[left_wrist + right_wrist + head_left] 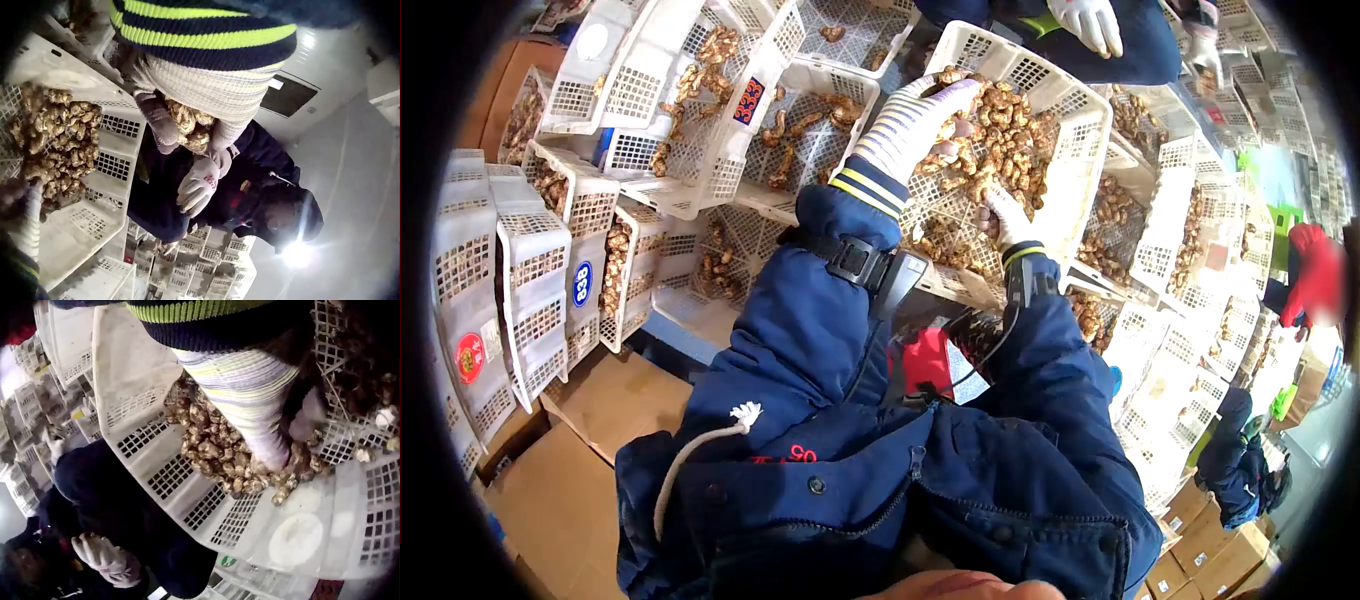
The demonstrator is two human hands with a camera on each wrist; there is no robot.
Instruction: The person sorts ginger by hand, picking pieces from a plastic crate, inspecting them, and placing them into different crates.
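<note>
Knobby brown root-like pieces, resembling ginger (1015, 125), lie heaped in a white plastic crate (1085, 145) in front of me. My left hand (915, 125), in a striped knit glove, is over the crate's left part. In the left wrist view it holds a small clump of the pieces (192, 130) between thumb and fingers. My right hand (1007, 220), gloved alike, reaches over the near side into the heap. The right wrist view shows this hand (250, 415) pointing down, fingertips among the pieces; I cannot tell whether they grip one.
More white crates with similar pieces stand left (810, 140) and right (1145, 215). Label plates (749, 101) mark some crates. Opposite, a person's gloved hand (1090, 25) rests near the crate's far edge. Cardboard boxes (565, 505) lie at lower left.
</note>
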